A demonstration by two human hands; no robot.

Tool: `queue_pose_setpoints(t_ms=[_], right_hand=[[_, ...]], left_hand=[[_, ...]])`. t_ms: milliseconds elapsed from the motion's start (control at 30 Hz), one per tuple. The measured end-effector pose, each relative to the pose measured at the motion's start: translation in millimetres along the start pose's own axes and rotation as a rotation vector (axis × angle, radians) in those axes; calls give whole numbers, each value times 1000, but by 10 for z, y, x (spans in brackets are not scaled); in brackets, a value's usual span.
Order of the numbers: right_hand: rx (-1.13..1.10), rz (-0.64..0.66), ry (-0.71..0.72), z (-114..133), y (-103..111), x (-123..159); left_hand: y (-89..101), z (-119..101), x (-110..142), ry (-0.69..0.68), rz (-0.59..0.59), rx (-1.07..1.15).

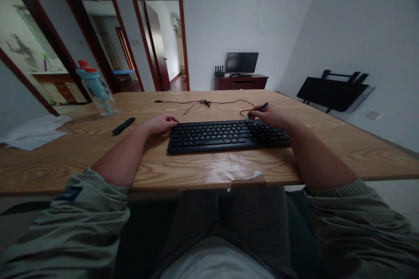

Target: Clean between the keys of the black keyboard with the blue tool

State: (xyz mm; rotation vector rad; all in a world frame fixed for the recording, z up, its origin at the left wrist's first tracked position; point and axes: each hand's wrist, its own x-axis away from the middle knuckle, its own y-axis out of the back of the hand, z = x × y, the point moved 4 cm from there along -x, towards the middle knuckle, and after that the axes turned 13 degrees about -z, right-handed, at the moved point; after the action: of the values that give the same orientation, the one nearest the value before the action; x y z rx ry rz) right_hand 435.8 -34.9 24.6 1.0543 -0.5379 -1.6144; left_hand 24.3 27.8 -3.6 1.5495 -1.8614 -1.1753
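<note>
A black keyboard (212,135) lies flat on the wooden table in front of me. At its far left corner, my left hand (161,124) has bent fingers closed against the edge. My right hand (268,115) is over the far right part of the keyboard, pinching a small brush (262,107). The brush has a dark blue handle and a pale tip pointing down near the keys; whether the tip touches them I cannot tell. My right hand and forearm hide some of the right-hand keys.
A thin black cable (205,103) with a tied bundle lies behind the keyboard. To the left are a dark elongated object (123,126), a clear bottle with a red lid (97,89) and white cloth or paper (36,130). The table's front edge has peeling film (257,174).
</note>
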Motion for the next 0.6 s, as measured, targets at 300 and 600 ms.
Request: queue_pose_setpoints(t_ms=[300,600], right_hand=[[90,195,-81,103,-25,110],[49,368,-214,246,47,326]], left_hand=[[13,-27,21,-16,-9,-14],[12,-49,21,-11,2,-34]])
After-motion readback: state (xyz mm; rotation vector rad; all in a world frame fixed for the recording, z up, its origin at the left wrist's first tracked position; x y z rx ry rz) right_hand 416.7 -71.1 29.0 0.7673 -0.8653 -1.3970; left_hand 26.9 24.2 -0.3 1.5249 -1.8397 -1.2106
